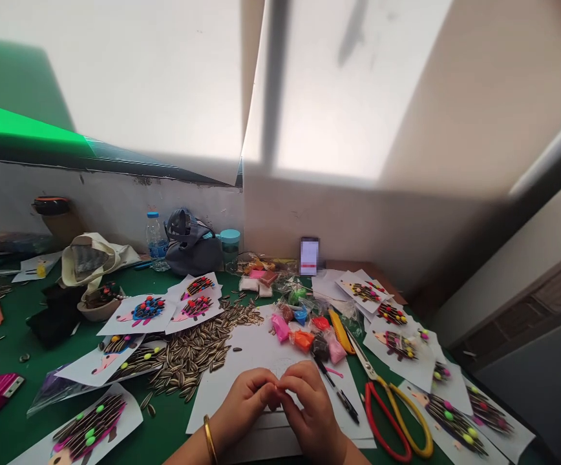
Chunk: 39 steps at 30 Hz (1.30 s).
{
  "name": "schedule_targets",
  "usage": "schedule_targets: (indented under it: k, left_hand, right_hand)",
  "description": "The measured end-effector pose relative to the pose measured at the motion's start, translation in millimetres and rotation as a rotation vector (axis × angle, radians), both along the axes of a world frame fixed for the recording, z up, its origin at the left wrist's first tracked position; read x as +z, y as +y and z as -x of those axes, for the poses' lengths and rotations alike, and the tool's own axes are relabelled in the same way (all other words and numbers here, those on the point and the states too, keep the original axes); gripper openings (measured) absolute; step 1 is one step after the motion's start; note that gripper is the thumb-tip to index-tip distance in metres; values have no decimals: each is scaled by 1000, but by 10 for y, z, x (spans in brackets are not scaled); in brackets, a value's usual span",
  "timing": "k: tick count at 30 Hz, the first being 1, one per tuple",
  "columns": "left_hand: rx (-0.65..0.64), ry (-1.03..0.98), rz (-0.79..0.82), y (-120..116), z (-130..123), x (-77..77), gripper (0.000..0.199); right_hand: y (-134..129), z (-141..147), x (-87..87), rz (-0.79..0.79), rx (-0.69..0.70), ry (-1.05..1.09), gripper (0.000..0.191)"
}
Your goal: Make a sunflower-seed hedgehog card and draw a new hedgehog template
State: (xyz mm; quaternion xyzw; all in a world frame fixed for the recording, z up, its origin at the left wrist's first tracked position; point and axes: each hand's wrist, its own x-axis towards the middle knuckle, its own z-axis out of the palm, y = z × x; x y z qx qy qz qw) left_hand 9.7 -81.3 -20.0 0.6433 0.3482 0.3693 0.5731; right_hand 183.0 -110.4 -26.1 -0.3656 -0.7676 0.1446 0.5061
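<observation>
Both hands meet above the white paper (234,384) at the front middle. My left hand (251,400), with a gold bangle at the wrist, has its thumb and fingers pinched together. Fingertip to fingertip with it, my right hand (307,400) is pinched too. Something tiny and reddish shows between the fingertips, too small to name. A black pen (341,394) lies just right of my right hand. Beyond the hands sit small bags of coloured clay (302,340). Striped sunflower seeds (190,355) are heaped to the left.
Red and yellow scissors (377,378) and a yellow cutter (341,332) lie at the right. Hedgehog pictures made with seeds (401,349) spread along both sides. A phone (309,256) leans on the wall, with a bottle (156,242) and dark bag (193,248) further left.
</observation>
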Motion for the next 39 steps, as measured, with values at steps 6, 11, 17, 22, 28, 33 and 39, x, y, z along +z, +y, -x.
schedule_targets:
  k: [6,11,17,22,28,33,39]
  left_hand:
    - [33,-12,52,11,4,-26,41]
    - [-7,8,36,-24,-33,-40,47]
    - [-2,-46,61,-63,-98,2,42]
    - [151,-109,97,-20,-71,-6,34]
    - [182,-198,173,-39,-83,10,36]
    - [184,-233,248,-32,-82,2,35]
    - [159,-228,257,-15,-49,18,29]
  right_hand:
    - [-6,-25,-28,30,31,-18,29]
    - [-9,-16,-20,40,15,5,20]
    - [28,-51,-39,12,-64,-58,29]
    - [23,-49,-46,-27,-78,-144,41]
    - [13,-14,-38,-78,-130,-333,48]
    - [43,-37,-83,-142,-241,-442,50]
    - [15,-38,-96,-131,-167,-436,52]
